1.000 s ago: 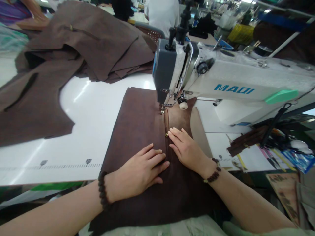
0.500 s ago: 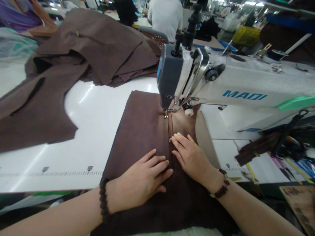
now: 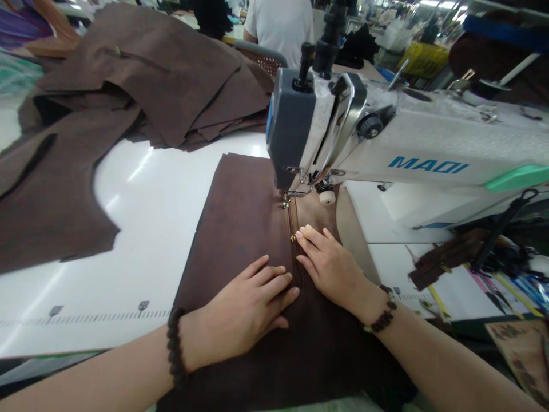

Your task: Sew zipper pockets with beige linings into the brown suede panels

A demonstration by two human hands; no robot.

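Note:
A dark brown leather-like panel (image 3: 240, 212) lies on the white sewing table, partly under the sewing machine (image 3: 412, 131). Along its middle runs a zipper (image 3: 292, 220) with a small brass-coloured slider (image 3: 294, 238), leading up to the presser foot (image 3: 286, 201). My left hand (image 3: 240, 315) rests flat on the panel left of the zipper, fingers stretched toward it. Just right of the zipper, my right hand (image 3: 334, 269) lies on the cloth with extended fingers, its fingertips beside the slider. A paler layer (image 3: 351, 223) shows at the panel's right edge.
Stacked brown pieces (image 3: 171, 74) cover the table's back left, with another cut piece (image 3: 55, 206) nearer. Beyond the machine sits a person in a white shirt (image 3: 281, 28). At right lie a dark brown strip (image 3: 441, 260) and several coloured pens or tools.
The view has shifted slightly, moving the table and machine a little left in the picture. Both hands keep nearly the same places on the panel and zipper.

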